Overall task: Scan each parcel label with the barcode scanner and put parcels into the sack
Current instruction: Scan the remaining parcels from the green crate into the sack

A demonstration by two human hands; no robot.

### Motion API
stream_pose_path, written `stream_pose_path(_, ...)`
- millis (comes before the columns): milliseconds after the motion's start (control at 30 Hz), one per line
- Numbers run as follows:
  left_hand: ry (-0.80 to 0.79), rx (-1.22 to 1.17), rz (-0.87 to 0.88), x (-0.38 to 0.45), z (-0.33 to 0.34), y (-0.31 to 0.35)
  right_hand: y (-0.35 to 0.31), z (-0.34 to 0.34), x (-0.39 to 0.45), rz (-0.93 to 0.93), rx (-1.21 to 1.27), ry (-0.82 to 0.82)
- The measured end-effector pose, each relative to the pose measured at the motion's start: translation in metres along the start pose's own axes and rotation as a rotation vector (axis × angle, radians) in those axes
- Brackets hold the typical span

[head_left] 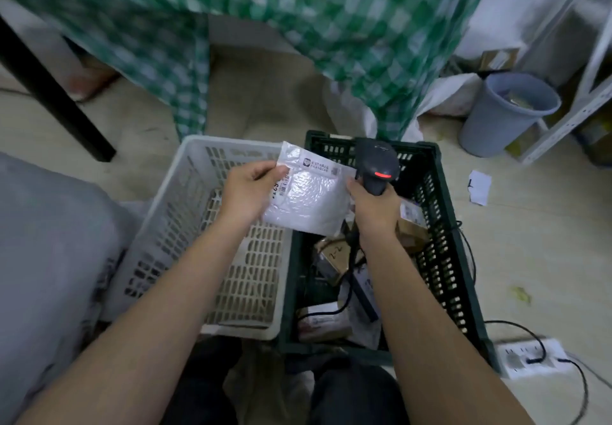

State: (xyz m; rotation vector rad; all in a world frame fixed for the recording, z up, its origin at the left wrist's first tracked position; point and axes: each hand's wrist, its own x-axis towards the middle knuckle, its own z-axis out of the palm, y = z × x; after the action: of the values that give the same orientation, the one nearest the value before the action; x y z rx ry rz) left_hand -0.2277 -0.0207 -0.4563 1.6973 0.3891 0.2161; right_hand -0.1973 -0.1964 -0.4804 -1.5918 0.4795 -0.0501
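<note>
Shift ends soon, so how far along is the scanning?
Done: cannot tell; the white crate shows no parcels. In hand: left hand holds a white bubble mailer, right hand grips the scanner. Left: several parcels remain in the green crate.

The thin bubble-padded parcel (pixel 308 193) is white with a faint bubble texture and small dark print, and its white label shows black barcode stripes. The pistol-shaped barcode scanner (pixel 377 168) is dark grey with a glowing red strip. The slotted plastic crate on the left (pixel 198 226) is white; the slotted plastic crate on the right (pixel 440 242) is dark green. The hanging cloth (pixel 265 27) is checked green and white. The round plastic bin (pixel 506 113) is pale blue-grey. The flat power strip (pixel 533 356) is white with black cables
</note>
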Motion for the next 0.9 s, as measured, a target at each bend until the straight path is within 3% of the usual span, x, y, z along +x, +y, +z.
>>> stream_pose_path(267,0.221,-0.037,-0.142,-0.021,-0.066,-0.018,-0.009,0.052,-0.057,0.104,0.163,-0.126)
stream_pose_path(367,0.160,-0.022,-0.323,-0.027,-0.077,-0.019,-0.006,0.056,-0.062,0.064,0.146,-0.191)
stream_pose_path(467,0.032,-0.261,-0.453,-0.029,-0.084,-0.011,-0.008,0.061,-0.057,-0.036,0.060,-0.267)
stream_pose_path(533,0.033,-0.357,-0.463,-0.026,-0.084,-0.010,-0.008,0.063,-0.055,-0.072,0.043,-0.337)
stream_pose_path(667,0.228,-0.487,-0.457,-0.019,-0.085,-0.016,-0.005,0.060,-0.051,-0.085,0.004,-0.429)
stream_pose_path(800,0.306,-0.433,-0.320,-0.020,-0.093,-0.019,-0.003,0.060,-0.045,-0.029,0.119,-0.322)
stream_pose_path(900,0.298,-0.356,-0.230,-0.027,-0.096,-0.018,-0.004,0.061,-0.048,0.014,0.158,-0.348)
